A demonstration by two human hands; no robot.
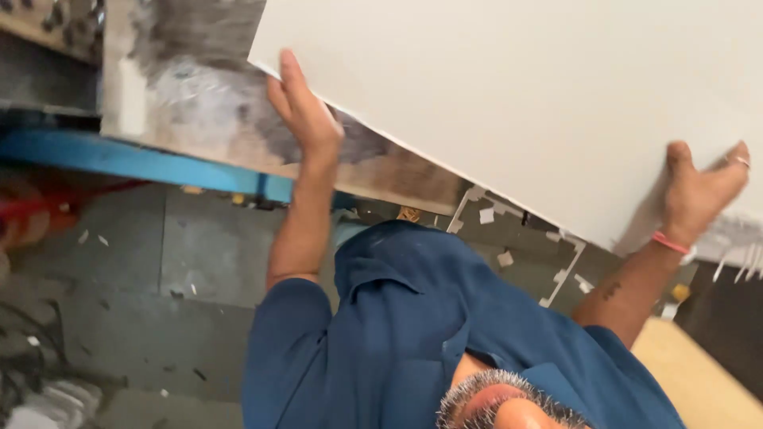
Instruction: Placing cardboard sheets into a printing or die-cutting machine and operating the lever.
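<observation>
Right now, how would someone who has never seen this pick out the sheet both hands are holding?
Start at the worn grey workbench with the blue edge. Over it slants a large white board, gripped by the left hand at its near edge and the right hand underneath. It is plain and clean, unlike the small white offcuts on the floor.

A worn tabletop (214, 119) is seen at the upper left, its surface smeared with grey and white stains over a pale brown ground. It is carried on a blue frame (143, 163) that runs along its lower edge. A large white board (517, 95) is laid partly over the tabletop and juts past its edge. Below, a grey tiled floor (159, 262) is seen, with small white paper scraps (501, 258) and offcut strips (566, 274) scattered directly on it.
</observation>
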